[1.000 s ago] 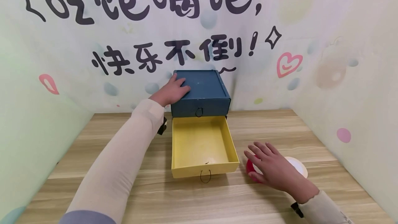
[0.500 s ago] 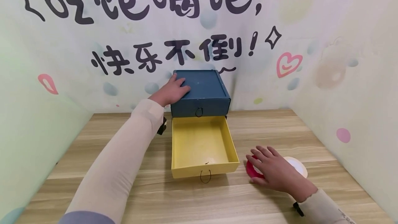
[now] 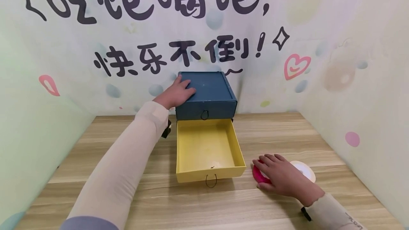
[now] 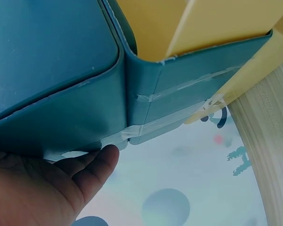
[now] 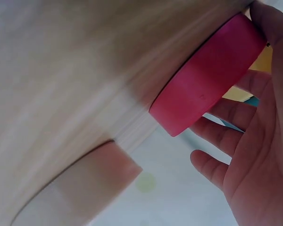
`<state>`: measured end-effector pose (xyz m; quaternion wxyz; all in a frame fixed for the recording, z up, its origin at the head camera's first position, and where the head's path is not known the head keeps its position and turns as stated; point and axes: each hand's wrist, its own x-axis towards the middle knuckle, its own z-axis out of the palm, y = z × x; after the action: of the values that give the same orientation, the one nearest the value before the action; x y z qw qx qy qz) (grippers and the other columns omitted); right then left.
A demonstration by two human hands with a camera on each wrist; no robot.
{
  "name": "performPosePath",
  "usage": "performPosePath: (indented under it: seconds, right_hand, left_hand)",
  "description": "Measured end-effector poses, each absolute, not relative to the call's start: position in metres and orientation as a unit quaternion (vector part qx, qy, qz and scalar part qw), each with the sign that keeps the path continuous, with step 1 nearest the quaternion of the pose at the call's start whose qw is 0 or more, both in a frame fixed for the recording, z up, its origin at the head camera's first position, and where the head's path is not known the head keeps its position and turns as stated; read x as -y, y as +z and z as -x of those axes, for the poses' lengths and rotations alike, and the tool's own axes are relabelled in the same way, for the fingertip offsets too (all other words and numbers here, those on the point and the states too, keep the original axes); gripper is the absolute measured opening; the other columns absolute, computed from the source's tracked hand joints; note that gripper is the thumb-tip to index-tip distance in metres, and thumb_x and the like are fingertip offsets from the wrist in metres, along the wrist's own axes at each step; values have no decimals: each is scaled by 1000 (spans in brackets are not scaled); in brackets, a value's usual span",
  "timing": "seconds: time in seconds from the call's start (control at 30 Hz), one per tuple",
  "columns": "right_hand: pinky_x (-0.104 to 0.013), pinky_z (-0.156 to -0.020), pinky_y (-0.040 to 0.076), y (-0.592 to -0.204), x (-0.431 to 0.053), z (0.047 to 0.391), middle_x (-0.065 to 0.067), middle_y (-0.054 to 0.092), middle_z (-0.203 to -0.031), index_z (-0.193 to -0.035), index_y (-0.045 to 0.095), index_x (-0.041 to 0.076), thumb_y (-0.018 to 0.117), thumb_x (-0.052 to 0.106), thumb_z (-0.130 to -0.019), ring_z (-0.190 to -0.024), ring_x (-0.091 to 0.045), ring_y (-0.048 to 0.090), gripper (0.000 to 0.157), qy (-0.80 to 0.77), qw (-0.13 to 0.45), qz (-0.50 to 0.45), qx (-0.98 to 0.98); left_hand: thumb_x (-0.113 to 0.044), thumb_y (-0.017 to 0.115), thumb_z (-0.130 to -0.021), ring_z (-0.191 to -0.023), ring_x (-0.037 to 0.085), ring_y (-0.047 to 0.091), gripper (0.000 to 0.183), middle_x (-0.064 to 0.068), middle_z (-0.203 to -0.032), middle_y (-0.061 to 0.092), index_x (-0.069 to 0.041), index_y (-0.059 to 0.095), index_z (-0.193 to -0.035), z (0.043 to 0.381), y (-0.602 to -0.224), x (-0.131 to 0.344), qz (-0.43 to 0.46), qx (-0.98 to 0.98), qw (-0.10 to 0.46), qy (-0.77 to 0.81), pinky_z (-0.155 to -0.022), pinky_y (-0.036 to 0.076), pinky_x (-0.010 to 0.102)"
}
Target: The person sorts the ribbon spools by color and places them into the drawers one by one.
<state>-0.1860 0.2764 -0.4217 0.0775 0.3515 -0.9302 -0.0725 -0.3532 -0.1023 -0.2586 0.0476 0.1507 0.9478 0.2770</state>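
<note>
My left hand [image 3: 175,95] rests on the left edge of the blue drawer cabinet [image 3: 206,86], its fingers spread over the top. In the left wrist view the thumb [image 4: 104,165] lies along the cabinet's side. Below the blue drawer a yellow drawer [image 3: 209,148] stands pulled out, with only a tiny dark mark inside. At the right, my right hand [image 3: 282,175] covers a roll of red tape [image 3: 258,174] lying flat on the table. In the right wrist view the red roll [image 5: 207,75] sits between the thumb and the fingers, which partly hide behind it.
A pale roll of tape [image 3: 306,170] lies just right of the red one, partly behind the right hand. A thin loop handle [image 3: 211,181] hangs from the yellow drawer's front. Printed walls enclose the wooden table [image 3: 153,201] at the back and sides.
My right hand has come down onto the red tape, and its fingers have drawn closer together and bent. The left hand and the drawers look the same.
</note>
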Motion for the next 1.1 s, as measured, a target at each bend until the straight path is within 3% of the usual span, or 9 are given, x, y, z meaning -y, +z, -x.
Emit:
performPosePath:
  seconds: [0.3, 0.6, 0.97, 1.1]
  right_hand:
    - [-51, -96, 45, -421, -277, 190, -6, 62, -115, -128, 65, 9, 71, 57, -84, -108, -30, 57, 66, -44, 83, -371, 924]
    - [-46, -96, 45, -423, -276, 195, 1, 60, -104, -118, 68, 13, 75, 48, -79, -101, -24, 57, 54, -48, 103, -384, 916]
    - [-52, -99, 43, -422, -280, 192, -2, 64, -119, -128, 67, 16, 72, 46, -82, -114, -30, 57, 56, -34, 83, -374, 923]
    - [-49, -98, 44, -424, -283, 192, 0, 63, -114, -129, 66, 17, 73, 43, -81, -109, -25, 58, 56, -31, 88, -378, 921]
  left_hand:
    - [-46, 35, -104, -152, 27, -4, 67, 11, -166, -5, -10, 22, -159, 351, -258, 103, -153, -947, 50, 277, -119, 14, 48]
    - [-46, 35, -104, -152, 27, -3, 67, 11, -166, -5, -10, 22, -159, 350, -258, 103, -152, -948, 47, 275, -119, 14, 48]
    - [-45, 35, -104, -152, 27, -3, 67, 12, -166, -5, -10, 22, -159, 349, -256, 101, -151, -948, 49, 275, -119, 14, 48]
    - [-45, 35, -104, -152, 27, -3, 67, 12, -166, -4, -10, 23, -159, 348, -256, 101, -151, -948, 47, 276, -119, 14, 48]
